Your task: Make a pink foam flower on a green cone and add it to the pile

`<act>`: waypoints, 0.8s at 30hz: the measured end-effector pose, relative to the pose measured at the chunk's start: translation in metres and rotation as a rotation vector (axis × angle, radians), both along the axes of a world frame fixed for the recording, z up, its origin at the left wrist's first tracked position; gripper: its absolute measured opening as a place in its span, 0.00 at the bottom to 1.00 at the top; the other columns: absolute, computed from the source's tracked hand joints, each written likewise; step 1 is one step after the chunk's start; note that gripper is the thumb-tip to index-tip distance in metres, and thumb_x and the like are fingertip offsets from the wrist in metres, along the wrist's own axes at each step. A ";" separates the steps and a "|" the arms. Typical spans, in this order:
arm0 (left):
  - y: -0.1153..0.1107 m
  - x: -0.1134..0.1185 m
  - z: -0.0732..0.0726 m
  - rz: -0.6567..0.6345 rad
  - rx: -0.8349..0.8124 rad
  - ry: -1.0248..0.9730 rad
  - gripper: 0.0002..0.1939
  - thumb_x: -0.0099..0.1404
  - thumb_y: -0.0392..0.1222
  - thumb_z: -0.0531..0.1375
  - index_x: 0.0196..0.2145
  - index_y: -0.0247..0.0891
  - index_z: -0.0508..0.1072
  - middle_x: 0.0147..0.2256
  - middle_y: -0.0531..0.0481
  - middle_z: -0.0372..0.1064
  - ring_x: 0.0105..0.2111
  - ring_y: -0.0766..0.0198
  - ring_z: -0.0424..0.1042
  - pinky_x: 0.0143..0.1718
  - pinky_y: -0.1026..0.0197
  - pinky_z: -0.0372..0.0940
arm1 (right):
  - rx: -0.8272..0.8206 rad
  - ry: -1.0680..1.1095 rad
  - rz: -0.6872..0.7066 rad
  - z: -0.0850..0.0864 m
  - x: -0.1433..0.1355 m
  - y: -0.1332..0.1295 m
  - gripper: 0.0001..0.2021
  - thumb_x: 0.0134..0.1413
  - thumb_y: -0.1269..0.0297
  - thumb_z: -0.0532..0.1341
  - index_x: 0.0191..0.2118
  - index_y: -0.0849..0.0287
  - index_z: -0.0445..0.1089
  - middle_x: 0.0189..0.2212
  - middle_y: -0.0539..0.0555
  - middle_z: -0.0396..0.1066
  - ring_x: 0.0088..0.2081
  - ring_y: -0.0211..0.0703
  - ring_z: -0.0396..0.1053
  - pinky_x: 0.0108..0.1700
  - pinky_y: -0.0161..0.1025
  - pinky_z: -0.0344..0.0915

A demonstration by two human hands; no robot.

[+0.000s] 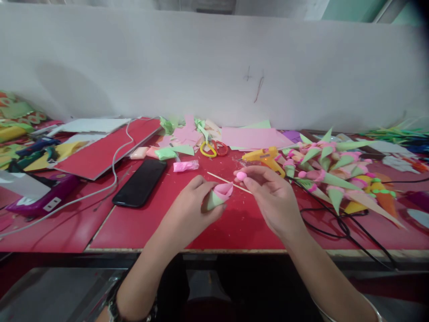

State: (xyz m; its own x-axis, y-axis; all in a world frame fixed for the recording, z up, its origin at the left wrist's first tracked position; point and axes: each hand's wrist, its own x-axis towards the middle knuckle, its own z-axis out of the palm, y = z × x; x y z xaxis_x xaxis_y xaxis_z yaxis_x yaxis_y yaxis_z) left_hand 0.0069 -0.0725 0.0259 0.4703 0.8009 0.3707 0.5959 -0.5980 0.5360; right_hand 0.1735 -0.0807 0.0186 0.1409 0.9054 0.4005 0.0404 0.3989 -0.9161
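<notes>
My left hand (189, 208) is closed around a small rolled paper cone (218, 197), green outside and pink within, its mouth tilted toward the right. Between the thumb and fingers of my right hand (273, 197) is a small bright pink ball (241, 176), held a little to the right of the cone's mouth and apart from it. A thin wooden stick (214, 175) lies on the red table behind both hands. Just beyond my right hand rests a yellow glue gun (261, 155). A pink wrapped packet (186, 166) lies behind my left hand.
A black phone (140, 183) and a white cable (115, 156) lie to the left, near a purple power strip (50, 197). Scissors (208, 150) and paper scraps sit at the back. Several finished paper cones (326, 156) are heaped right, beside a black cord (345, 228).
</notes>
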 end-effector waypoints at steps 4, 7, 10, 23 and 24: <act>-0.001 0.000 0.001 -0.017 0.002 -0.017 0.09 0.56 0.38 0.56 0.37 0.36 0.67 0.30 0.51 0.60 0.27 0.68 0.62 0.29 0.65 0.59 | -0.010 -0.080 0.007 0.001 0.000 -0.002 0.06 0.48 0.65 0.60 0.35 0.55 0.69 0.34 0.50 0.72 0.39 0.39 0.69 0.43 0.38 0.67; -0.001 -0.001 0.002 -0.019 0.005 -0.019 0.10 0.56 0.37 0.56 0.38 0.36 0.67 0.30 0.51 0.60 0.27 0.68 0.63 0.29 0.65 0.60 | -0.014 -0.127 0.007 0.003 0.000 -0.004 0.06 0.48 0.65 0.60 0.35 0.55 0.69 0.34 0.50 0.72 0.39 0.39 0.69 0.42 0.38 0.67; -0.001 -0.001 0.002 -0.025 0.024 -0.028 0.11 0.56 0.37 0.56 0.38 0.36 0.67 0.31 0.51 0.60 0.28 0.68 0.63 0.29 0.65 0.60 | -0.013 -0.138 0.015 0.005 0.000 -0.005 0.05 0.49 0.66 0.59 0.35 0.55 0.70 0.33 0.50 0.73 0.39 0.38 0.69 0.42 0.36 0.67; -0.003 -0.001 0.002 -0.021 0.110 -0.096 0.13 0.56 0.39 0.57 0.40 0.38 0.66 0.29 0.52 0.59 0.27 0.68 0.62 0.28 0.66 0.60 | -0.013 -0.093 0.021 0.003 -0.002 -0.005 0.05 0.48 0.64 0.60 0.34 0.55 0.70 0.34 0.50 0.73 0.38 0.40 0.70 0.42 0.38 0.68; -0.003 -0.001 0.002 -0.015 0.115 -0.100 0.13 0.56 0.40 0.57 0.40 0.38 0.67 0.29 0.52 0.59 0.27 0.68 0.62 0.28 0.66 0.60 | -0.014 -0.081 0.022 0.003 -0.002 -0.005 0.06 0.48 0.64 0.60 0.34 0.54 0.69 0.34 0.50 0.73 0.38 0.40 0.70 0.42 0.38 0.68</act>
State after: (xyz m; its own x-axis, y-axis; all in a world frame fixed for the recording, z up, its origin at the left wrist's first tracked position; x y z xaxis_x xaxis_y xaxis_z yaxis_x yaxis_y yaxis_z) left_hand 0.0062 -0.0756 0.0278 0.4380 0.7434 0.5054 0.5331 -0.6675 0.5198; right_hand 0.1711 -0.0857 0.0211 0.0886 0.9134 0.3974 0.1057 0.3881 -0.9156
